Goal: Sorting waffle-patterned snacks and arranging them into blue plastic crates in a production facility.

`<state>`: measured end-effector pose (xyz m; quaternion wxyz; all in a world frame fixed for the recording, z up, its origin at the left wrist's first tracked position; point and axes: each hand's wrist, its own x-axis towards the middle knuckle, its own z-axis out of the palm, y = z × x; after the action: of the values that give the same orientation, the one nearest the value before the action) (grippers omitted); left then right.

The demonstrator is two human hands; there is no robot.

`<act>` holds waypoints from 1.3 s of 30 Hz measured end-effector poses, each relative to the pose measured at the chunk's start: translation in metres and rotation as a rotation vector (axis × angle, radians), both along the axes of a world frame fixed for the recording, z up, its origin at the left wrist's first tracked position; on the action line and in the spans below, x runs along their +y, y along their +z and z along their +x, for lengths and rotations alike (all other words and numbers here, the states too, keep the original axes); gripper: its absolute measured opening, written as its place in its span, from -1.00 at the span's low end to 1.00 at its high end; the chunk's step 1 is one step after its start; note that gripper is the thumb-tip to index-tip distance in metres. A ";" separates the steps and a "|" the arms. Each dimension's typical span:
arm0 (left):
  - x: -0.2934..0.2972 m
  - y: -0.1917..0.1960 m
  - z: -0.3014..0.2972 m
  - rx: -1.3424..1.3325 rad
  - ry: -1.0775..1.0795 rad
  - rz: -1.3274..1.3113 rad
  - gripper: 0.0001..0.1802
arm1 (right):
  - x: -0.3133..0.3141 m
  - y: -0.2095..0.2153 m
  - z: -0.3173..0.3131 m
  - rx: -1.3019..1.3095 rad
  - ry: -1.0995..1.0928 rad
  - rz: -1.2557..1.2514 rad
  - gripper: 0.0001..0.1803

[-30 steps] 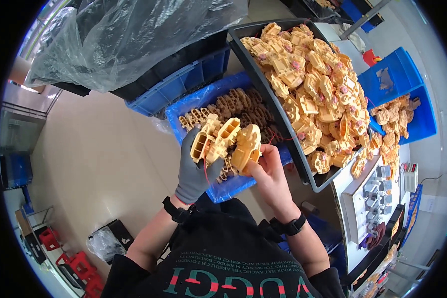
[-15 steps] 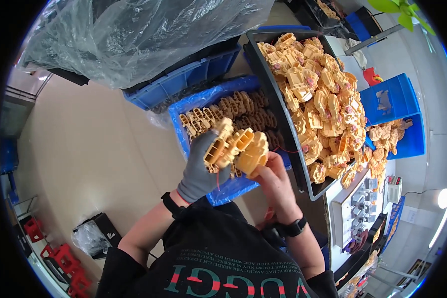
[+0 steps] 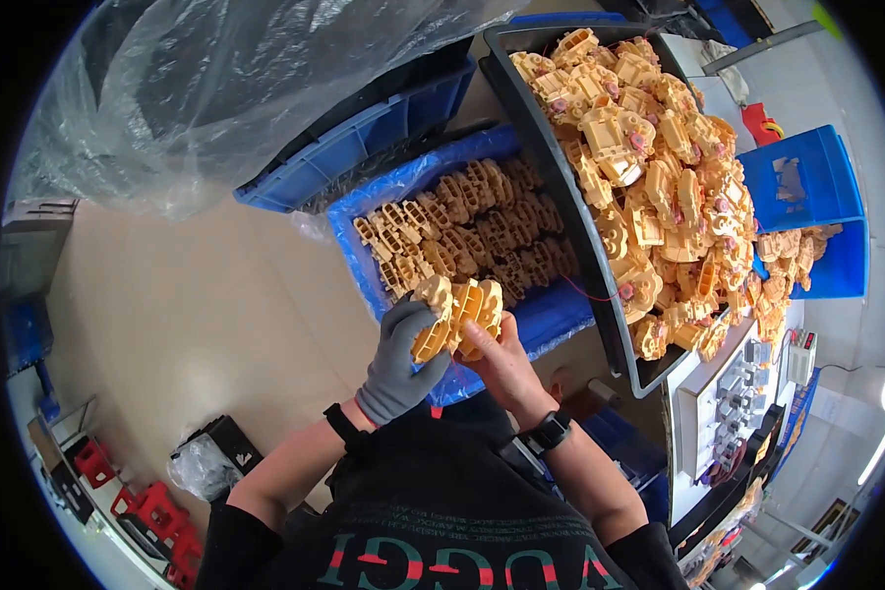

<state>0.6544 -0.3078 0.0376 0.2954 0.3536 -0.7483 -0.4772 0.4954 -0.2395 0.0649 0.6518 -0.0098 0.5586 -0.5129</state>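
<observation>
My left hand (image 3: pixel 395 366), in a grey glove, is closed round a cluster of yellow plastic housings (image 3: pixel 437 324) with oval hollow openings. My bare right hand (image 3: pixel 511 372) grips the right side of the same cluster, its thumb pressed on a yellow housing (image 3: pixel 482 303). Both hands are close together in front of my body. Just beyond them, a blue crate lined with blue plastic film (image 3: pixel 356 258) holds rows of similar housings (image 3: pixel 462 226). How many pieces are in my hands is hard to make out.
A black tray (image 3: pixel 608 313) heaped with yellow housings, some with red wires, stands to the right. Beyond it are blue bins (image 3: pixel 806 192) and a workbench with grey fixtures (image 3: pixel 739 413). Clear plastic sheeting (image 3: pixel 206 88) covers something at upper left. Red objects (image 3: pixel 157 516) lie lower left.
Both hands have drawn nearer to my body with the housings. My right hand has moved left and its thumb now lies across the pieces. More of the lined crate shows.
</observation>
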 end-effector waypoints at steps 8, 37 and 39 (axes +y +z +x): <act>0.014 -0.007 -0.020 -0.156 0.064 -0.059 -0.44 | -0.004 -0.032 -0.019 -0.177 0.084 0.160 -0.36; -0.049 -0.148 -0.184 -0.614 -0.196 -0.175 -0.39 | -0.054 -0.180 -0.162 0.472 -0.010 0.152 -0.18; -0.055 -0.155 -0.179 -0.646 -0.230 -0.180 -0.43 | -0.051 -0.200 -0.168 0.464 0.059 0.133 -0.14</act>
<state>0.4751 -0.3630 -0.1170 0.0177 0.3723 -0.8770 -0.3032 0.3279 -0.2905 -0.1351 0.5200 -0.1007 0.7252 -0.4400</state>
